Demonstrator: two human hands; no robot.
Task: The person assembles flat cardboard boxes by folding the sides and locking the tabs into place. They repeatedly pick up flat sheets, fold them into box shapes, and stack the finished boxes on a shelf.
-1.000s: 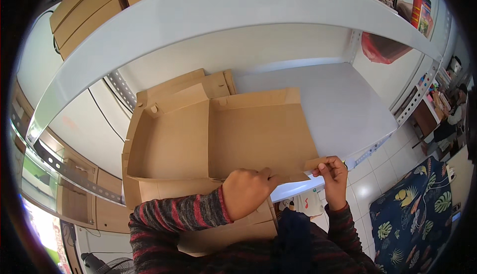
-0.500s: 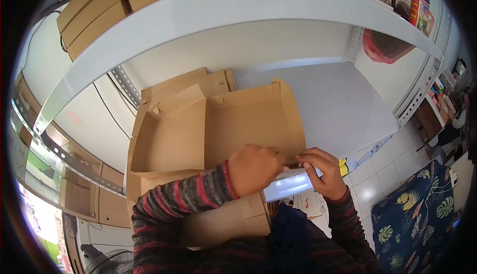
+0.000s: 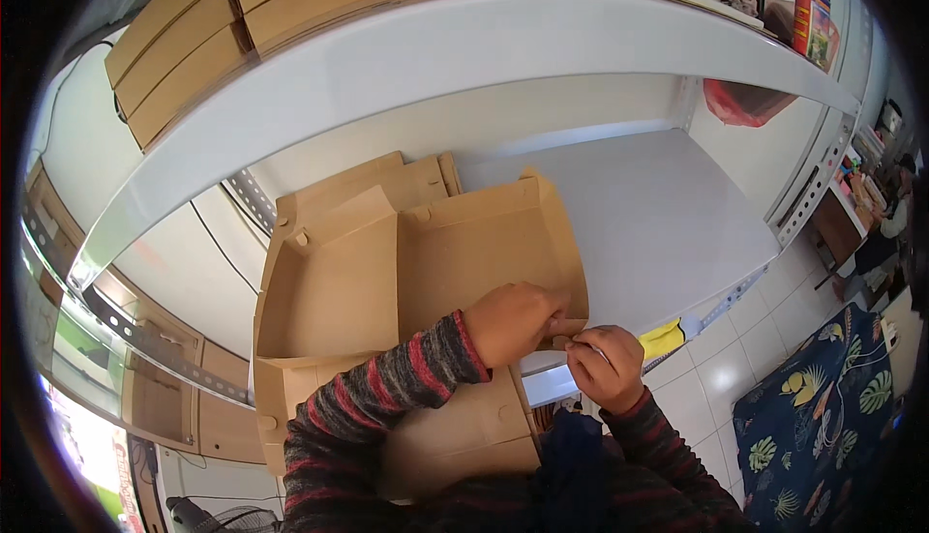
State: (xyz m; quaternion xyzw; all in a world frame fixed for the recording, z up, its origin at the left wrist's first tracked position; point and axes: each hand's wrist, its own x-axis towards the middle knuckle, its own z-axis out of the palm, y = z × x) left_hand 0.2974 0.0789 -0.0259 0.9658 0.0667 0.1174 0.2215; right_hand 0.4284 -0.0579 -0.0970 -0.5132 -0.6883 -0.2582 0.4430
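Observation:
A brown cardboard box (image 3: 426, 262), partly folded with its flaps standing up, lies open on a white shelf (image 3: 658, 214). My left hand (image 3: 511, 322) grips the box's near right corner, fingers curled over the wall. My right hand (image 3: 608, 367) pinches the small corner tab of the same wall just beside it. Both hands touch at that corner. A striped sleeve covers my left forearm.
A white upper shelf (image 3: 464, 59) carries stacked flat cardboard (image 3: 252, 11) and a red packet. More flat cardboard lies under the box near my body. A red bag (image 3: 740, 103) hangs at the right. A tiled floor and a floral mat (image 3: 823, 417) lie below right.
The box's right wall has been folded upright. My left hand moved right to the near right corner and my right hand came in to meet it there.

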